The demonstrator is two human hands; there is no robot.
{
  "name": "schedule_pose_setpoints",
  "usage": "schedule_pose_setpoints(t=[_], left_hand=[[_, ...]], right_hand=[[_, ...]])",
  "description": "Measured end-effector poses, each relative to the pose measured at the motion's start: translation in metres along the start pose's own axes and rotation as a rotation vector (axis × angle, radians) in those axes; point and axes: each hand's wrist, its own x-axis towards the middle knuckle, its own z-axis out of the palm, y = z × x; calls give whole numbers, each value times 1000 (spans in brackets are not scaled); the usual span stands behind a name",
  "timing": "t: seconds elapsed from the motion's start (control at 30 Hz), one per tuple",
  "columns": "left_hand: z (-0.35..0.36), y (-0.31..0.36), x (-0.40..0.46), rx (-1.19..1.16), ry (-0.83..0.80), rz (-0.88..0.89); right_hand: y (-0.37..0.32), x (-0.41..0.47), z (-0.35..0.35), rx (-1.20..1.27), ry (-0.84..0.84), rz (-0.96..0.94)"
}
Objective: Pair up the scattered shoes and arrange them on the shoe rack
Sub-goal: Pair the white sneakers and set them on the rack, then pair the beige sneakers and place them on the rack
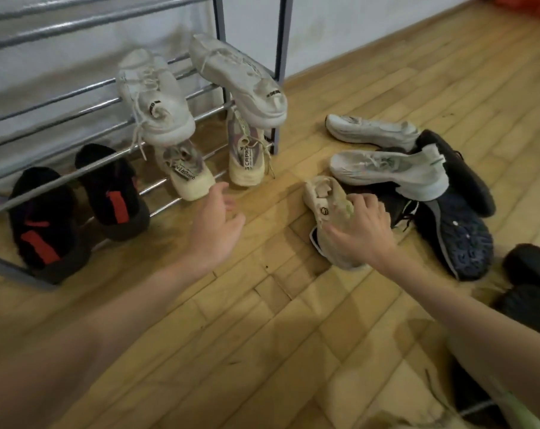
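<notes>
- The right hand [360, 233] lay on top of a cream shoe [327, 212] on the wooden floor [262, 305], with its fingers curled over the upper near the opening, so it was gripping this shoe.
- The left hand [214, 224] hung above the floor, just in front of the lowest shelf of the rack [76, 88]. Its fingers were relaxed and slightly spread, and it held nothing.
- The cream shoe was at the near edge of a pile to the right of the rack. Behind it were two white running shoes [389, 168], and under and beside them some dark shoes, one dark shoe [454, 233] turned with the sole up.
- On the rack three pairs already stood: a black pair with red marks [45, 224] and a beige pair [191, 178] on the lowest shelf, and a white pair [157, 100] on the shelf above.
- The cream shoe looked worn and soft. The upper was crumpled, so I judge it would fold under the fingers and give little support.
- It seemed light, so one hand should be enough to lift it.
- A better place to take hold was probably the heel or the edge of the opening, where the shoe is stiffer; the sole would also give a firm place.
- The shelves were only thin bars, so a soft shoe could tip or slip between them if it was set down carelessly.
- I could not tell which shoe in the pile was its partner.
</notes>
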Motion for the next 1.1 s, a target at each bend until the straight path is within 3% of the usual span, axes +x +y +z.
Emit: schedule_pose_setpoints(t=[0.13,0.27,0.4,0.53,0.6,0.73,0.93,1.1], left_hand=[[19,-8,1,53,-96,-87],[35,-9,2,11,-140,-166],[48,-6,0,-18,-205,-186],[55,-3,-7,-54,-257,-184],[57,-4,-9,-50,-281,-179],[54,-2,-16,-41,-341,-176],[40,-3,-17,-252,-457,-346],[42,19,-21,-476,-503,-381]], right_hand=[[9,-21,21,-33,-6,135],[9,-29,32,84,31,291],[6,-35,35,395,-74,489],[6,-43,37,956,-39,723],[6,-48,32,1107,28,725],[14,-68,9,1174,161,540],[41,-107,-25,1522,2,561],[57,-126,-49,1614,-65,658]])
